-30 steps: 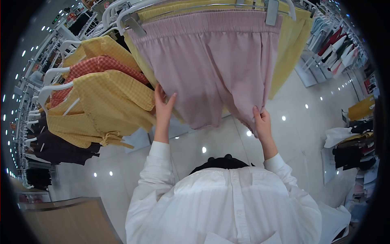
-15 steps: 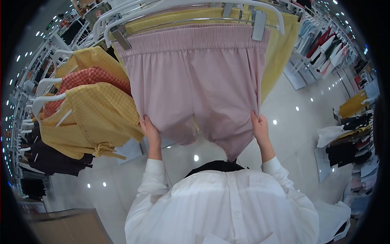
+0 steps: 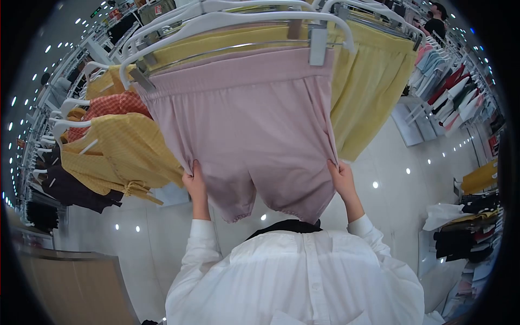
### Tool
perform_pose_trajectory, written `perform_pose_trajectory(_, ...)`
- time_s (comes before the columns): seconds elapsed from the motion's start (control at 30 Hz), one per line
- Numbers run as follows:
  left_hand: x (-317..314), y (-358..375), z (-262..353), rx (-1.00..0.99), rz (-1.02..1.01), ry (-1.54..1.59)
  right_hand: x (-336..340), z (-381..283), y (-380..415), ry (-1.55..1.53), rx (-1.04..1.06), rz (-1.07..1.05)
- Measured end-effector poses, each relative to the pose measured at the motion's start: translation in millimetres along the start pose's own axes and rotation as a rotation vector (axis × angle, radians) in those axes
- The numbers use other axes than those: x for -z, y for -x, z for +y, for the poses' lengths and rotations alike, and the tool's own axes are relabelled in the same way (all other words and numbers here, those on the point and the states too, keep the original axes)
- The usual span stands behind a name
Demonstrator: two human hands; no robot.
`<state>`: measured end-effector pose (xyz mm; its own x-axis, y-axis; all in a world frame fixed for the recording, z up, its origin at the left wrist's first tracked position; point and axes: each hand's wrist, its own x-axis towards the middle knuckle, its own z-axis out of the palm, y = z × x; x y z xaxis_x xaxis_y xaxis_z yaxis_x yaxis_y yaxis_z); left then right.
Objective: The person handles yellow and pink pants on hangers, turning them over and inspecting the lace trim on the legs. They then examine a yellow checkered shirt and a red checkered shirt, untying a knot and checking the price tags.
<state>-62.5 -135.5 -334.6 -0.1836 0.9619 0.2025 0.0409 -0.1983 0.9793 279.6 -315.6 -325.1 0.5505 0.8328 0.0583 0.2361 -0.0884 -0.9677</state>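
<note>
Nearest: white shirt [image 3: 295, 271] front, both sleeves fwd. L hand [image 3: 196, 184] is closed on one side edge of the pink pants [image 3: 244, 124], thumb on top; R hand [image 3: 342, 181] pinches the opp. side, approx. level. Wide grip prob. keeps the cloth flat & both legs spread btwn them. Pants hang by the waistband from a white hanger [image 3: 216, 23], a clip near each end, so the hands likely needn't carry the full wt. Gathered hems hang below the hands, close to the shirt; can't tell if touching.

Room: L side is tight, w/ the yellow blouse [image 3: 124, 154] right beside L hand (contact unclear). R side looser: yellow pants [image 3: 374, 81] hang behind/R, then shiny floor [image 3: 379, 216] runs out to dark clothes [image 3: 460, 238]. Brown panel [image 3: 70, 281] edges the lower L, well apart from L hand. Far: clothes rack [image 3: 455, 97] upper R, w/ a person [image 3: 435, 24] in dark clothing beyond.
</note>
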Motion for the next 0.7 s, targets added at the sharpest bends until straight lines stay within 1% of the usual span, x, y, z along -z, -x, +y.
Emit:
perform_pose_trajectory(0.03, -6.3, 1.3, -0.2, -0.004, 0.004, -0.003, 5.8, 1.5, -3.2, 0.024, 0.01, -0.026)
perform_pose_trajectory(0.1, -20.2, 5.2, -2.5, -0.07, 0.091, 0.028, 16.4, 7.3, -9.5, 0.01, 0.037, -0.052)
perform_pose_trajectory(0.27, -41.5, 20.8, -5.2, -0.037, 0.204, 0.063, 38.8, 3.1, -23.4, -0.008, 0.081, -0.166)
perform_pose_trajectory(0.33, -45.4, 28.7, -5.0, -0.034, 0.237, 0.068, 48.1, 1.9, -27.8, 0.028, 0.045, -0.308)
perform_pose_trajectory(0.37, -47.6, 33.2, -3.0, -0.047, 0.232, 0.09, 51.9, -1.7, -28.5, 0.029, 0.051, -0.321)
perform_pose_trajectory(0.43, -51.3, 44.0, 1.7, -0.063, 0.244, 0.116, 60.4, -8.5, -29.0, 0.027, 0.064, -0.434)
perform_pose_trajectory(0.57, -49.6, 68.9, 12.1, -0.082, 0.318, 0.086, 76.0, -5.4, -37.2, 0.05, 0.105, -0.569)
perform_pose_trajectory(0.63, -46.9, 80.9, 15.1, -0.094, 0.345, 0.066, 81.9, -4.9, -40.8, 0.055, 0.208, -0.62)
perform_pose_trajectory(0.7, -47.7, 91.7, 21.9, -0.045, 0.365, -0.008, 89.0, -14.5, -40.0, 0.051, 0.207, -0.675)
